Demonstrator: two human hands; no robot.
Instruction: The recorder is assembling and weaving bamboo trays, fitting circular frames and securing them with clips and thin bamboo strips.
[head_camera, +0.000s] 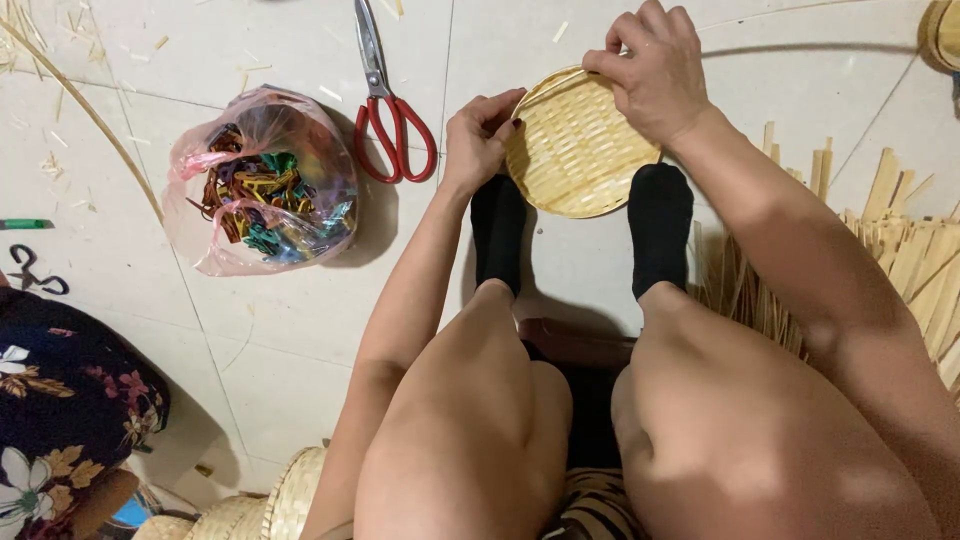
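A round woven bamboo tray (578, 150) is held above the floor between the sock-clad feet, its rim being worked. The left hand (478, 138) is clenched on the rim at nine o'clock, the right hand (655, 70) at one o'clock. Next, judging by the grips, a steady turn of the rim is called for; red-handled scissors (392, 110) are left at nine o'clock.

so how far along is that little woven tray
Done: the round bamboo tray has its flat base fully woven. In hand: the left hand and right hand grip opposite edges of its rim. Left: apparently rim finishing; loose bamboo strips and red-handled scissors lie unused alongside.
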